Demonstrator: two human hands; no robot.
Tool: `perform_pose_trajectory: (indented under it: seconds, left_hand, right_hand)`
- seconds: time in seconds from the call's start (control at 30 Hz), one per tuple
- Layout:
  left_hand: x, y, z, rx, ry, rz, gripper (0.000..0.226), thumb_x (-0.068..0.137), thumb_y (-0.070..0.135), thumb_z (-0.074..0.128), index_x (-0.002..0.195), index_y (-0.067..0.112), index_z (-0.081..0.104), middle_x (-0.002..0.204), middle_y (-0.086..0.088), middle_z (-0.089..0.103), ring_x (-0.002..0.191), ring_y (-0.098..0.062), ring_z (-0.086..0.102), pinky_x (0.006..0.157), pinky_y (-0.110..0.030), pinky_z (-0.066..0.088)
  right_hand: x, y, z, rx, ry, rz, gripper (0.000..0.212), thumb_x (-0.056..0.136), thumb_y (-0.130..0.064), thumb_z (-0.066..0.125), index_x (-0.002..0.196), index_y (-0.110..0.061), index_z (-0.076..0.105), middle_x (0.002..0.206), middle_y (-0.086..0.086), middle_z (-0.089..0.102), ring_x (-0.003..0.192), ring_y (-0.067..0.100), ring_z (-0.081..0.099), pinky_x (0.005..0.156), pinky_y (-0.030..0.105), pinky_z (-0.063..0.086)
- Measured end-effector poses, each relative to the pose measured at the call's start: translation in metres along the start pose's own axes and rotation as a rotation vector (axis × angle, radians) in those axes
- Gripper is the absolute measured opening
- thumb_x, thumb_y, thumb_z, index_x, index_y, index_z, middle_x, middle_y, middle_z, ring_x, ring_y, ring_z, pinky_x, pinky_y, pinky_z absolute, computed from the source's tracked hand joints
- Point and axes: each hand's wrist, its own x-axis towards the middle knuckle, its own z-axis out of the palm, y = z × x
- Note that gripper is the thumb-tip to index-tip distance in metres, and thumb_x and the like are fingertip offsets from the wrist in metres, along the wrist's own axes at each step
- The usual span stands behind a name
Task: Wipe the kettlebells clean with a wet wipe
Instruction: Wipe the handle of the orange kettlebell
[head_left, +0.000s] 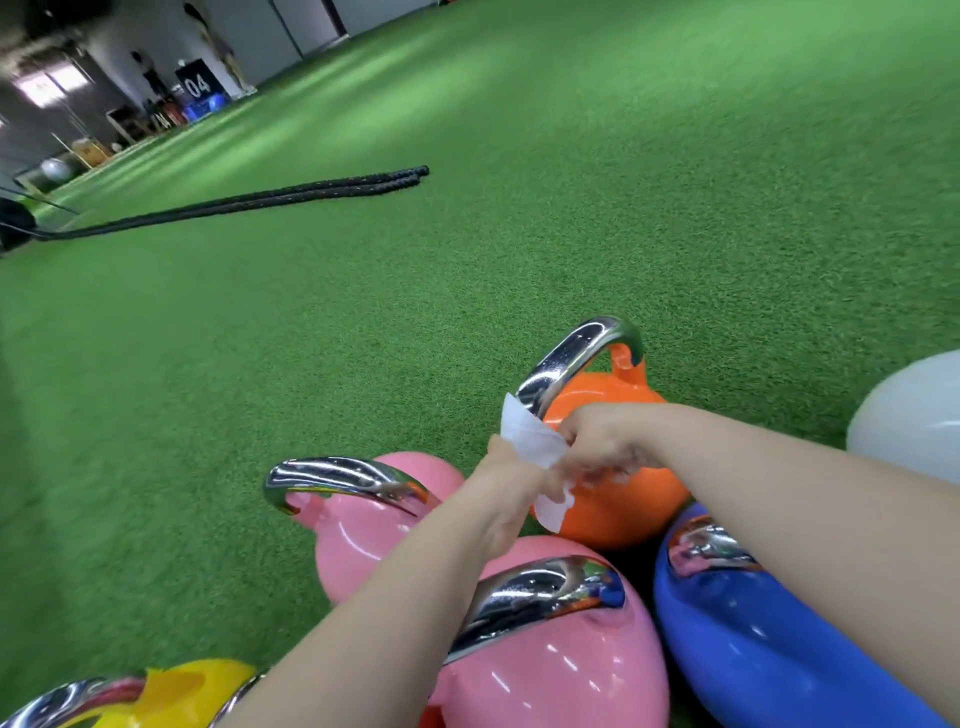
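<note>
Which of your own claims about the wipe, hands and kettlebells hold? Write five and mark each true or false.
1. Both hands hold the wet wipe. True: the left hand and right hand grip it.
2. The wipe is over the orange kettlebell. True.
3. The orange kettlebell has a black handle. False: it is chrome.
4. Two pink kettlebells are in view. True.
5. The battle ropes are coiled beside the blue kettlebell. False: they lie stretched out on the turf, far off.
</note>
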Motion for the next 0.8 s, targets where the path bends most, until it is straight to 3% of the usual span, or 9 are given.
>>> perform_pose_trajectory:
  seconds: [0.13, 0.23, 0.37, 0.47, 0.53, 0.6, 0.67, 0.73, 0.8]
  left_hand:
    - [-0.004, -0.007, -0.005, 0.039, -0.096, -0.1, 0.086, 0.027, 0.006, 0.07, 0.112, 0.005, 0.055, 0.114, -0.014, 0.062, 0.111, -0.031, 0.056, 0.101, -0.044, 0.043]
    - [-0.018, 0.003, -0.004, 0.02, -0.18, -0.192, 0.029, 0.066, -0.012, 0.061, 0.088, 0.007, 0.057, 0.088, -0.007, 0.055, 0.092, -0.018, 0.049, 0.092, -0.03, 0.04]
    - [-0.011, -0.001, -0.005, -0.105, -0.166, -0.213, 0.04, 0.081, -0.024, 0.032, 0.074, 0.011, 0.049, 0.067, 0.001, 0.044, 0.066, -0.01, 0.038, 0.083, -0.023, 0.033]
    - [-0.007, -0.006, -0.006, -0.152, -0.153, -0.183, 0.05, 0.08, -0.025, 0.026, 0.101, 0.008, 0.057, 0.091, 0.001, 0.058, 0.08, -0.007, 0.048, 0.069, -0.015, 0.038]
    - [-0.004, -0.007, -0.006, -0.172, -0.142, -0.159, 0.06, 0.078, -0.027, 0.023, 0.12, 0.003, 0.053, 0.107, -0.002, 0.059, 0.086, -0.006, 0.051, 0.057, -0.011, 0.041]
    - [-0.002, -0.007, -0.005, -0.185, -0.134, -0.159, 0.064, 0.077, -0.028, 0.021, 0.127, -0.001, 0.049, 0.115, -0.005, 0.056, 0.084, -0.006, 0.05, 0.048, -0.009, 0.04]
    - [-0.002, -0.005, -0.002, -0.209, -0.132, -0.162, 0.065, 0.077, -0.028, 0.02, 0.129, -0.001, 0.048, 0.118, -0.007, 0.054, 0.085, -0.007, 0.05, 0.044, -0.009, 0.04]
    - [-0.001, -0.004, 0.0, -0.238, -0.122, -0.175, 0.065, 0.078, -0.028, 0.018, 0.129, 0.001, 0.048, 0.121, -0.006, 0.054, 0.09, -0.008, 0.05, 0.047, -0.009, 0.04]
    - [0.0, -0.004, 0.002, -0.267, -0.125, -0.197, 0.065, 0.079, -0.027, 0.018, 0.13, 0.002, 0.046, 0.131, -0.008, 0.051, 0.097, -0.013, 0.05, 0.065, -0.013, 0.041]
  right_hand:
    - [0.012, 0.003, -0.003, 0.131, 0.237, 0.036, 0.017, 0.078, 0.003, 0.059, 0.068, -0.007, 0.051, 0.048, 0.005, 0.053, 0.035, 0.012, 0.044, 0.032, 0.014, 0.036]
    - [0.017, 0.003, -0.008, 0.279, 0.374, -0.004, 0.015, 0.075, -0.001, 0.066, 0.086, -0.01, 0.06, 0.082, 0.009, 0.065, 0.063, 0.016, 0.058, 0.054, 0.02, 0.053]
    - [0.016, -0.002, -0.004, 0.292, 0.448, -0.045, 0.029, 0.076, -0.012, 0.069, 0.067, -0.023, 0.043, 0.08, 0.001, 0.053, 0.078, 0.017, 0.049, 0.06, 0.02, 0.043]
    - [0.018, -0.006, 0.002, 0.25, 0.439, -0.062, 0.023, 0.081, -0.008, 0.062, 0.068, -0.021, 0.049, 0.074, -0.002, 0.052, 0.082, 0.018, 0.05, 0.066, 0.024, 0.043]
    - [0.018, -0.008, 0.007, 0.156, 0.352, -0.079, 0.016, 0.088, -0.004, 0.049, 0.088, -0.016, 0.058, 0.078, -0.002, 0.054, 0.08, 0.017, 0.05, 0.06, 0.021, 0.039]
    - [0.015, -0.011, 0.012, 0.083, 0.241, -0.089, 0.031, 0.091, -0.001, 0.04, 0.116, -0.009, 0.056, 0.095, 0.004, 0.056, 0.072, 0.017, 0.052, 0.056, 0.022, 0.042]
    - [0.012, -0.011, 0.016, 0.062, 0.181, -0.096, 0.039, 0.09, 0.001, 0.037, 0.127, -0.005, 0.05, 0.114, 0.012, 0.059, 0.091, 0.026, 0.059, 0.074, 0.031, 0.052]
    - [0.011, -0.014, 0.017, 0.029, 0.18, -0.087, 0.039, 0.091, 0.001, 0.036, 0.128, -0.001, 0.048, 0.124, 0.018, 0.056, 0.112, 0.032, 0.054, 0.09, 0.033, 0.046]
    - [0.003, -0.019, 0.015, -0.023, 0.212, -0.049, 0.036, 0.093, -0.001, 0.037, 0.127, 0.001, 0.05, 0.124, 0.017, 0.056, 0.115, 0.031, 0.053, 0.084, 0.031, 0.044]
